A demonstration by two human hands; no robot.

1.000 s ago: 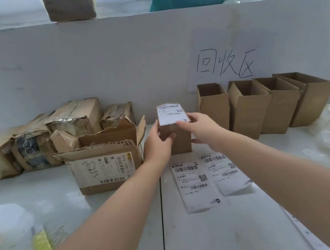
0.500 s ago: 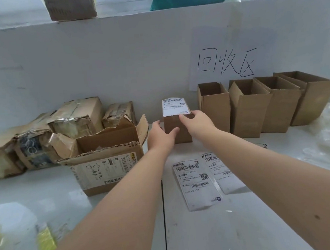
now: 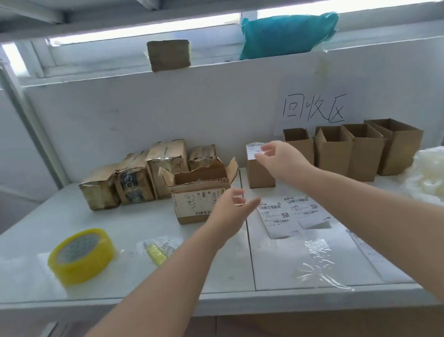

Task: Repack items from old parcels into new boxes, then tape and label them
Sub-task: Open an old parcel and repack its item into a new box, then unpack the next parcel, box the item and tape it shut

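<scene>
A small labelled brown box [image 3: 259,174] stands upright at the back of the white table [image 3: 113,226], left of a row of open new boxes [image 3: 348,152]. My right hand [image 3: 281,157] hovers open just in front of its top, fingers relaxed, holding nothing. My left hand [image 3: 232,210] is open in mid-air over the table, in front of a torn-open old parcel [image 3: 199,197]. Two shipping labels [image 3: 292,213] lie flat right of my left hand. Several battered old parcels [image 3: 138,178] sit at the back left.
A yellow tape roll [image 3: 82,254] stands near the front left, with a small yellow item in clear wrap [image 3: 157,252] beside it. Clear plastic film [image 3: 320,262] and a paper strip [image 3: 367,252] lie front right. White packing material [image 3: 441,176] fills the far right.
Both hands let go of the labelled box, which now stands at the back beside the open boxes. My left hand pulled back toward me. The view tilted upward and widened.
</scene>
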